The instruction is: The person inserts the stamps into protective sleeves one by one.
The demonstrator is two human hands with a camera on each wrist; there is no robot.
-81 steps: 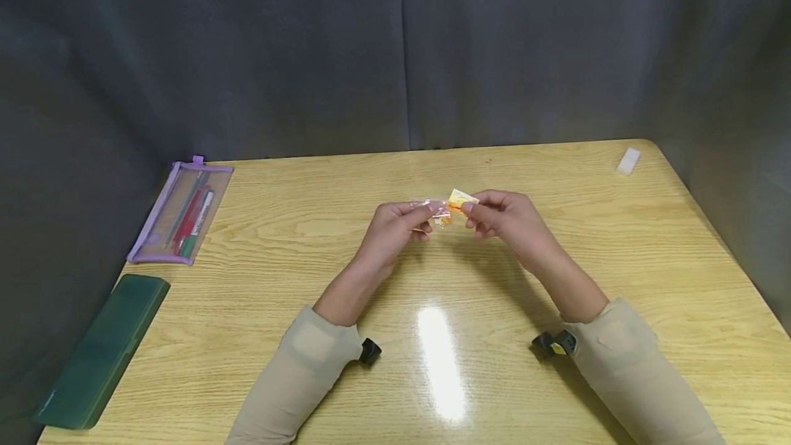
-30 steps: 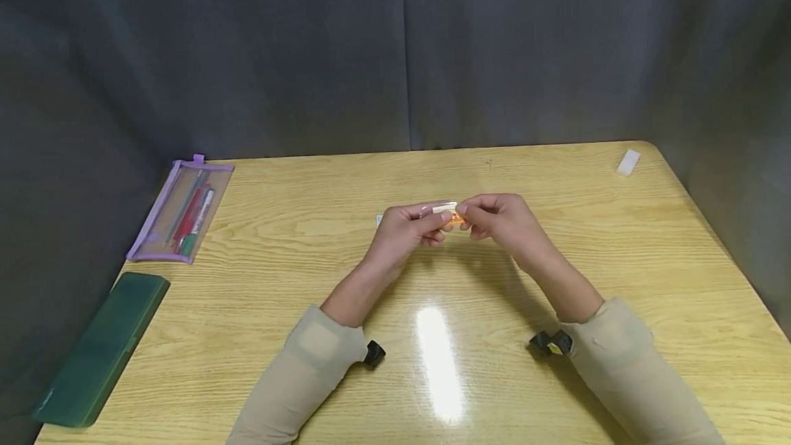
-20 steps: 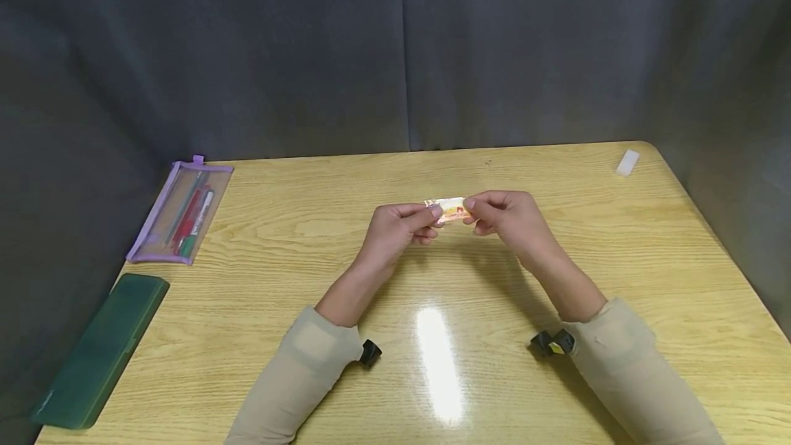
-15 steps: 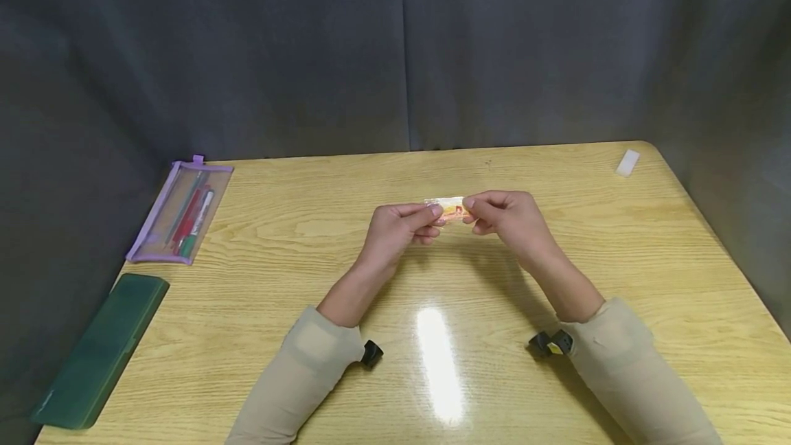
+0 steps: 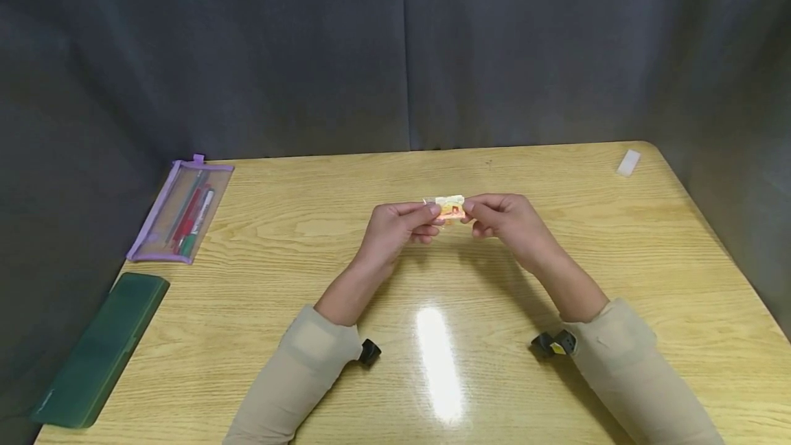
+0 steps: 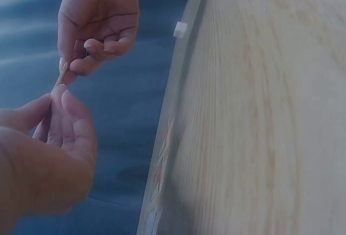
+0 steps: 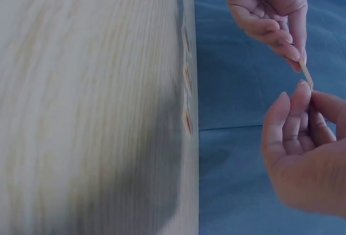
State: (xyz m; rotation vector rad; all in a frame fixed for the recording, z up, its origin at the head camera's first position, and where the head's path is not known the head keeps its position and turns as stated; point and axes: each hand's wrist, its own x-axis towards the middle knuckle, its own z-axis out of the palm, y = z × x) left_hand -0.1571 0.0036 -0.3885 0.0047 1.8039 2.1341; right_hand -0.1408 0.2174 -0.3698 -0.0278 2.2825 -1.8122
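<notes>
A small flat packet [image 5: 450, 207], yellow and orange with a shiny clear edge at its left, is held up between both hands over the middle of the table. My left hand [image 5: 394, 229] pinches its left end between thumb and fingers. At the opposite end, the thumb and forefinger of my right hand [image 5: 508, 224] grip it. Both wrist views show the packet edge-on, as a thin strip [image 6: 60, 77] stretching from one hand's fingertips to the other's.
On the left lie a purple-edged mesh pouch [image 5: 163, 222] with pens and a dark green case [image 5: 105, 352]. A small white block [image 5: 628, 163] sits at the far right corner. Several small coloured pieces [image 7: 187, 78] lie by the table's far edge. Dark curtains surround the table.
Earlier the yellow part stood tilted in the right hand beside crinkled clear plastic in the left. The hands then came closer and parted slightly; now the packet lies level between them.
</notes>
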